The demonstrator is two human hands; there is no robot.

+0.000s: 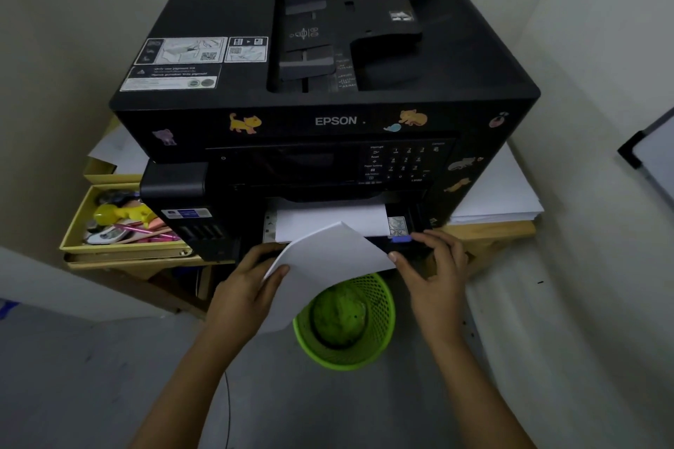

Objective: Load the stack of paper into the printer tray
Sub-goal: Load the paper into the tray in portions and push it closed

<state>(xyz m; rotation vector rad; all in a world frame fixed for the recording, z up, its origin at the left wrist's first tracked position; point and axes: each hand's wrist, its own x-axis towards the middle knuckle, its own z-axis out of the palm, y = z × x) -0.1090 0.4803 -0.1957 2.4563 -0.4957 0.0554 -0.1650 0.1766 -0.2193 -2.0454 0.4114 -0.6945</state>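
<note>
A black Epson printer (328, 91) stands on a wooden table. Its front tray (401, 230) is pulled out low at the front, with white sheets lying in it. My left hand (244, 288) grips a stack of white paper (328, 259) by its left edge, tilted, with its far corner over the tray. My right hand (434, 266) is at the tray's right side; its thumb touches the stack's right corner and its fingers rest by a small blue guide tab (401, 239).
A green mesh waste basket (379, 339) stands on the floor below the tray. A yellow box of small items (73, 230) sits left of the printer. More white paper (499, 193) is piled to its right. Walls close in on both sides.
</note>
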